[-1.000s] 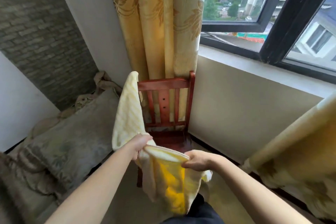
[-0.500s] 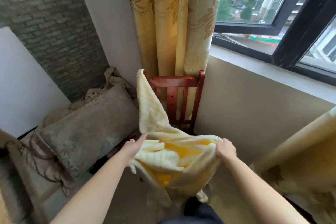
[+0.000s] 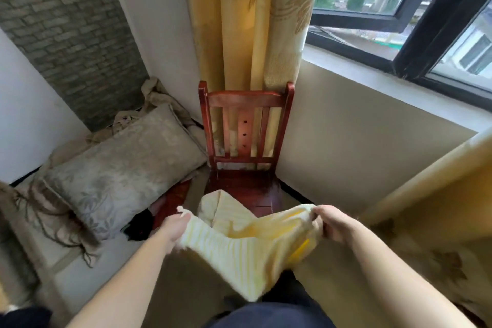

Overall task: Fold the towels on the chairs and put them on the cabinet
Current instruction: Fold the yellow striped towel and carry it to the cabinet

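One yellow-and-cream striped towel [image 3: 234, 253], held in the air between two hands in front of one red wooden chair [image 3: 246, 141]. The left hand [image 3: 175, 229] is closed on the towel's left top corner; the right hand [image 3: 328, 224] is closed on its right top corner. The top edge sags between them, the body hangs down toward the person's lap, and a loose flap rises behind, just over the front of the chair seat. The seat itself is bare. The chair stands in the corner, backed by one gathered gold curtain [image 3: 250, 21], with the wall under the window [image 3: 399, 5] close on its right. One grey pillow [image 3: 119, 170] leans against the chair's left side. A second gold curtain [image 3: 439, 208] crowds the right hand's side.
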{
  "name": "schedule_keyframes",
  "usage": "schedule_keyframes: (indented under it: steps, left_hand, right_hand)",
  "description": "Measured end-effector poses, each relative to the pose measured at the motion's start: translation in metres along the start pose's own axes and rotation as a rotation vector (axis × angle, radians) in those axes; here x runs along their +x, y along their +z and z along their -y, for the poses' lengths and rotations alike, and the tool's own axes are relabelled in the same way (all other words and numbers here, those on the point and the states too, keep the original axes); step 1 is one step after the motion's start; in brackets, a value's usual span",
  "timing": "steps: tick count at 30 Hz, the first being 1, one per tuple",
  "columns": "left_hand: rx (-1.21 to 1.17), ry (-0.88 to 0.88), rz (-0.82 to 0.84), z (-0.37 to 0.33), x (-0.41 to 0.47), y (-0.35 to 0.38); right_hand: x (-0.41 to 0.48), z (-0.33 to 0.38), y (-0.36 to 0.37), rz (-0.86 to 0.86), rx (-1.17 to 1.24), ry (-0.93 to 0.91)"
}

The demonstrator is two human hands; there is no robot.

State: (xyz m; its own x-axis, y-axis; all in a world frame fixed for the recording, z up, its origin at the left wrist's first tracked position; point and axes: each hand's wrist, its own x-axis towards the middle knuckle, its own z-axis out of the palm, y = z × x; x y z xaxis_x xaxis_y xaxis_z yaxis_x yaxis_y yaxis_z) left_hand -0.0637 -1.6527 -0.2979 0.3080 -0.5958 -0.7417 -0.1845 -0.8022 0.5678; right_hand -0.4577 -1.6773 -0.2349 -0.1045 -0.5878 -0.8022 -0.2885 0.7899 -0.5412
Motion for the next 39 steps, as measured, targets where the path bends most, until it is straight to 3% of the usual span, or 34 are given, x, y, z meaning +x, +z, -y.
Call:
schedule_keyframes:
  steps: [3,6,8,11,12,14,17,20,23,26,28,32,35,39]
  left_hand:
    - [-0.051,0.071,0.083,-0.029,-0.024,0.028]
    - [0.293,0.276,-0.040,-0.061,-0.027,0.028]
    - [0.544,0.386,-0.141,-0.083,-0.029,0.008]
    - [0.676,0.455,-0.320,-0.114,-0.032,-0.036]
    - [0.683,0.457,-0.412,-0.119,-0.031,-0.053]
    - [0.644,0.405,-0.577,-0.128,-0.031,-0.084]
    - [0.503,0.327,-0.677,-0.136,-0.050,-0.113]
    - [0.321,0.284,-0.661,-0.136,-0.069,-0.116]
    - [0.076,0.261,-0.569,-0.132,-0.087,-0.103]
    - [-0.118,0.395,-0.496,-0.141,-0.108,-0.075]
    - [-0.222,0.496,-0.465,-0.154,-0.126,-0.052]
    - [-0.394,0.561,-0.197,-0.178,-0.168,0.002]
    - [-0.331,0.561,-0.092,-0.184,-0.199,0.044]
    - [-0.056,0.672,-0.155,-0.177,-0.217,0.079]
  right_hand:
    - [-0.014,0.020,0.025,0.114,-0.151,-0.078]
    - [-0.040,0.055,0.030,0.100,-0.090,-0.309]
    - [-0.046,0.084,0.020,-0.026,0.213,-0.436]
    - [-0.047,0.126,-0.029,-0.381,0.520,-0.536]
    - [-0.047,0.133,-0.050,-0.493,0.468,-0.562]
    - [-0.044,0.139,-0.094,-0.723,0.131,-0.544]
    - [-0.047,0.136,-0.139,-0.805,-0.165,-0.374]
    - [-0.045,0.126,-0.157,-0.645,0.008,-0.277]
    - [-0.055,0.115,-0.153,-0.370,0.284,-0.382]
    - [-0.069,0.092,-0.153,-0.249,0.297,-0.573]
    - [-0.076,0.077,-0.160,-0.290,0.167,-0.700]
    - [-0.085,0.061,-0.173,-0.433,0.078,-0.782]
    - [-0.091,0.047,-0.185,-0.479,0.001,-0.768]
    - [-0.095,0.028,-0.196,-0.490,-0.251,-0.670]
